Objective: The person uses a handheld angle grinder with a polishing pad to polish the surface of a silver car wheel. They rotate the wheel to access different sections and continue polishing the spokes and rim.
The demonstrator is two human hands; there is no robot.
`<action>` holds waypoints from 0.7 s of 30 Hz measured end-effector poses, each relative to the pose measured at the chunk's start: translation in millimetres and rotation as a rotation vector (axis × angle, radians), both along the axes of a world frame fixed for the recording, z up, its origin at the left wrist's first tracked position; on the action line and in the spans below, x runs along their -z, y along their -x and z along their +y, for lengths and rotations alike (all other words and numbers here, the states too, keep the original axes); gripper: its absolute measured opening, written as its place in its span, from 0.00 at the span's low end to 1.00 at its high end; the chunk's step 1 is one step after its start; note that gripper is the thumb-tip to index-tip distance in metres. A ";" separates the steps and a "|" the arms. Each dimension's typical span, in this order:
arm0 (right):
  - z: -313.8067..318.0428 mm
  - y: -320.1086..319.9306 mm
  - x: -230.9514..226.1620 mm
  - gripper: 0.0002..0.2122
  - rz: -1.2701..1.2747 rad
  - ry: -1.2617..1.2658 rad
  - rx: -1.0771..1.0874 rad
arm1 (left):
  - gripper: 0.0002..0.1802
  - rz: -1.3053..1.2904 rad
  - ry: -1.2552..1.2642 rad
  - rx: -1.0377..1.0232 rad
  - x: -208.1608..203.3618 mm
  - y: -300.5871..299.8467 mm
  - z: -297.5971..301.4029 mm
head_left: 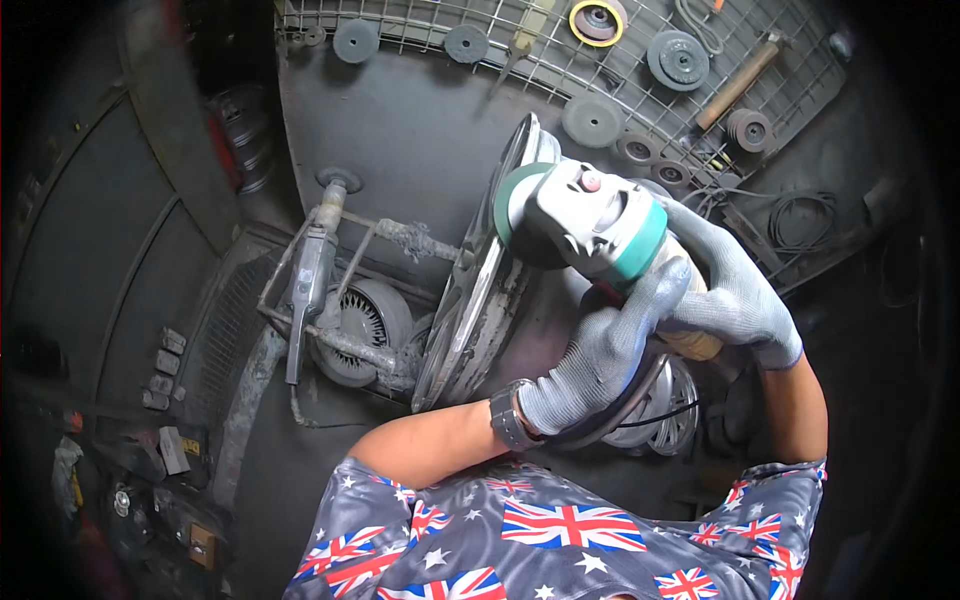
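Both gloved hands, left hand (pixel 600 350) and right hand (pixel 725 290), fingers clenched around grinder (pixel 590 225) against wheel rim (pixel 480 280).

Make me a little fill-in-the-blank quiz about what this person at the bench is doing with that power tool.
1. Both hands wear grey knitted ____.
2. They hold a grinder against a metal ____.
3. On the left wrist sits a dark ____.
4. A hammer with a wooden handle lies on the wire ____ at the back.

Missing words: gloves; wheel rim; watch; rack
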State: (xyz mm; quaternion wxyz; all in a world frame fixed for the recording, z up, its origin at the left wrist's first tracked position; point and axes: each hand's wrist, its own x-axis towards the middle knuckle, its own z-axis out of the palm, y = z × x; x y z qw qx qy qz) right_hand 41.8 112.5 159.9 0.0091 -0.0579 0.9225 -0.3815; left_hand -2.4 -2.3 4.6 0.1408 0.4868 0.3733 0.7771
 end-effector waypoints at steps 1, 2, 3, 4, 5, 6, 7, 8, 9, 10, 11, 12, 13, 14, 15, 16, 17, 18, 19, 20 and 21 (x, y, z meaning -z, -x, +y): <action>-3.8 -4.9 -4.6 0.42 -0.033 0.005 0.043 | 0.27 0.225 0.023 -0.231 3.4 -0.7 -1.3; -5.5 -7.9 -5.4 0.41 -0.069 0.016 0.084 | 0.26 0.155 0.061 -0.187 2.4 -11.5 -5.7; -2.9 -13.3 -3.0 0.42 -0.062 -0.108 0.023 | 0.26 -0.078 0.029 -0.023 8.6 -25.0 -4.8; 0.8 -16.1 -1.7 0.42 -0.056 -0.232 -0.037 | 0.26 -0.185 0.004 0.050 9.7 -30.6 -3.6; 0.3 -15.2 -0.3 0.42 -0.023 -0.239 -0.112 | 0.26 -0.290 -0.014 0.113 11.1 -35.4 -6.1; 1.8 -12.8 0.2 0.41 -0.037 -0.181 -0.077 | 0.26 -0.391 -0.041 0.170 11.5 -37.7 -6.8; 4.3 -8.4 0.0 0.41 -0.051 -0.122 -0.041 | 0.26 -0.251 -0.046 0.061 14.3 -31.6 -1.9; 6.5 -3.4 -1.5 0.41 -0.076 -0.066 -0.008 | 0.26 -0.026 0.006 -0.108 8.6 -20.6 -0.6; 6.1 2.8 -1.4 0.40 -0.021 0.061 -0.012 | 0.26 0.185 0.040 -0.293 0.9 -9.3 0.9; 8.3 7.6 -7.1 0.41 -0.033 0.044 -0.006 | 0.26 -0.045 -0.014 -0.125 -16.1 -4.4 3.6; 10.5 13.5 -12.3 0.41 -0.044 0.027 -0.005 | 0.26 -0.286 -0.087 0.019 -34.0 1.8 5.5; 8.6 14.7 -14.9 0.41 -0.100 0.125 0.055 | 0.27 -0.592 -0.015 0.283 -45.2 5.3 3.2; 10.2 14.0 -14.7 0.42 -0.080 0.109 0.044 | 0.27 -0.550 0.004 0.293 -35.1 7.6 10.5; 12.0 13.1 -12.7 0.42 -0.053 0.074 0.004 | 0.26 -0.550 -0.015 0.284 -31.9 7.5 14.4; 13.8 11.4 -9.5 0.42 -0.026 0.039 -0.036 | 0.26 -0.550 -0.035 0.275 -28.8 4.3 16.9; 16.4 12.8 -9.7 0.42 -0.023 0.014 -0.048 | 0.26 -0.549 -0.054 0.267 -26.8 -0.4 18.8; 19.3 12.3 -8.4 0.42 -0.021 -0.007 -0.054 | 0.25 -0.649 -0.139 0.247 -27.4 -11.4 18.8; 21.4 13.5 -8.1 0.42 -0.013 -0.029 -0.063 | 0.25 -0.495 -0.121 0.148 -27.3 -9.6 17.7; 16.3 15.3 -11.9 0.42 -0.045 0.042 -0.038 | 0.25 -0.340 -0.103 0.051 -28.3 -3.2 14.7; 12.3 18.0 -14.4 0.42 -0.077 0.111 -0.018 | 0.25 -0.400 -0.081 0.096 -32.6 2.8 16.7; 22.1 21.8 -14.6 0.42 -0.073 0.095 0.009 | 0.25 -0.461 -0.060 0.147 -37.4 8.1 20.5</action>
